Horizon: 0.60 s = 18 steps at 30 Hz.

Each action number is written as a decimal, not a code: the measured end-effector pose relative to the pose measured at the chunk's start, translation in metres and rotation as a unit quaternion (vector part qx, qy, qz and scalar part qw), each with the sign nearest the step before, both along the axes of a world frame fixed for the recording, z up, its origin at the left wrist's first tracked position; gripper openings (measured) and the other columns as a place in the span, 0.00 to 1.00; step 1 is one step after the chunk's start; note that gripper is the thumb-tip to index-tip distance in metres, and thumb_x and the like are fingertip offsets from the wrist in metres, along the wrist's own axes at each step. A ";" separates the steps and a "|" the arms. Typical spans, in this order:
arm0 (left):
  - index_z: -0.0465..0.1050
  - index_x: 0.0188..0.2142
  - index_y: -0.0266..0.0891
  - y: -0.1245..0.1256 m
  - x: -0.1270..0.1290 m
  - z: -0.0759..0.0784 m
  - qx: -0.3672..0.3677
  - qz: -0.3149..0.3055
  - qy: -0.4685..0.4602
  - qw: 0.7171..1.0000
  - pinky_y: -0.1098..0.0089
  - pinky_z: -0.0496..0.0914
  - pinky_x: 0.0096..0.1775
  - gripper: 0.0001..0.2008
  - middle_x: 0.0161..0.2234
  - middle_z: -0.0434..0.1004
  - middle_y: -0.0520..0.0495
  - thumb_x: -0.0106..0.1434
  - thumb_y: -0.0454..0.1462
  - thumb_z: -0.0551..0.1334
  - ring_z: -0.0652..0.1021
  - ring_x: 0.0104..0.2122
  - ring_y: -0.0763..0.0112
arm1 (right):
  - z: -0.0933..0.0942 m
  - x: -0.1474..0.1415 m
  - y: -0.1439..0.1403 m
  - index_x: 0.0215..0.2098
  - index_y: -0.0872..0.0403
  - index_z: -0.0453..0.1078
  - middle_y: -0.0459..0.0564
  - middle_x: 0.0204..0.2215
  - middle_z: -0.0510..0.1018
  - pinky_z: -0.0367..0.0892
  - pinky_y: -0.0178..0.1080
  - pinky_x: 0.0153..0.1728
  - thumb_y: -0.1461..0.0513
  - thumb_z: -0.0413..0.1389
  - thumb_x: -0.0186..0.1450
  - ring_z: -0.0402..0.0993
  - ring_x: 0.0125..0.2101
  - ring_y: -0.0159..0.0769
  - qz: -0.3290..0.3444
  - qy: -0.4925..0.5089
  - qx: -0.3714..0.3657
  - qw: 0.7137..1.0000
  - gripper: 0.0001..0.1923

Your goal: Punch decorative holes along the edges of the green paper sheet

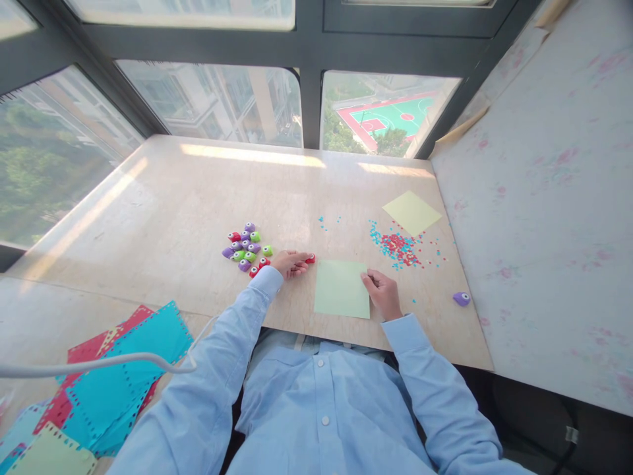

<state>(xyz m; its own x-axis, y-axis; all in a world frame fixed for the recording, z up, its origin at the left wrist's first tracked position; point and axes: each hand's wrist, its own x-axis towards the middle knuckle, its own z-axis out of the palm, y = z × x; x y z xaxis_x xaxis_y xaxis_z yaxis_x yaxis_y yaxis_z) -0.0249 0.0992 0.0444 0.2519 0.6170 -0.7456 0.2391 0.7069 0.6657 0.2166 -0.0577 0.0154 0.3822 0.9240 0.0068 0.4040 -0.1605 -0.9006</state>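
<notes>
A small red paper punch point(311, 258) with an eye on it is pinched in the fingertips of my left hand point(293, 264), just off the top left corner of a pale green sheet of paper point(341, 290). The sheet lies near the table's front edge, and its edges look uncut. My right hand point(384, 294) is closed on the sheet's right edge, thumb on top. Beside my left wrist sits a cluster of purple, green and red punches point(246, 249).
Red and blue paper dots point(399, 249) are scattered at the right, near a pale yellow sheet point(412, 212). A purple punch point(461, 299) stands by the wall. Punched coloured sheets point(128, 369) and a white cable point(123, 360) are at the lower left.
</notes>
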 end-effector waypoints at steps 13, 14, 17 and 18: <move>0.65 0.54 0.37 -0.036 0.017 -0.004 0.191 0.050 0.078 0.977 0.75 0.64 0.18 0.28 0.17 0.71 0.57 0.56 0.43 0.68 0.73 0.15 0.71 | -0.006 0.000 -0.002 0.30 0.56 0.74 0.45 0.22 0.72 0.62 0.33 0.25 0.49 0.54 0.61 0.65 0.22 0.32 -0.024 -0.001 0.020 1.000 0.19; 0.65 0.55 0.39 -0.039 0.017 -0.005 0.210 0.041 0.073 0.974 0.75 0.65 0.18 0.29 0.17 0.70 0.58 0.55 0.42 0.69 0.73 0.14 0.71 | -0.006 -0.001 -0.003 0.29 0.56 0.74 0.46 0.22 0.72 0.62 0.33 0.25 0.49 0.54 0.61 0.65 0.22 0.32 -0.029 -0.001 0.023 0.999 0.19; 0.72 0.51 0.39 -0.044 0.017 -0.008 0.243 0.028 0.060 0.968 0.75 0.64 0.17 0.23 0.16 0.68 0.58 0.55 0.41 0.68 0.71 0.13 0.72 | -0.006 -0.001 -0.003 0.28 0.56 0.74 0.45 0.21 0.71 0.61 0.33 0.25 0.48 0.54 0.61 0.64 0.21 0.31 -0.038 -0.002 0.029 0.999 0.19; 0.73 0.48 0.39 -0.045 0.017 -0.009 0.248 0.035 0.058 0.966 0.75 0.64 0.16 0.21 0.16 0.67 0.58 0.56 0.41 0.67 0.71 0.13 0.72 | -0.006 -0.002 -0.003 0.28 0.56 0.74 0.45 0.21 0.71 0.61 0.33 0.24 0.48 0.54 0.61 0.64 0.21 0.31 -0.039 -0.003 0.031 0.999 0.19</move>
<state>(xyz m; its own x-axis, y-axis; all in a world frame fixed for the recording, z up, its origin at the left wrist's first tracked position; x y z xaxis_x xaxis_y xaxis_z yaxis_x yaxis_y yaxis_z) -0.0082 0.0538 0.0351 0.1285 0.9182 -0.3747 0.2955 0.3253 0.8983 0.2147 -0.0607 0.0094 0.4524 0.8895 0.0648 0.3974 -0.1360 -0.9075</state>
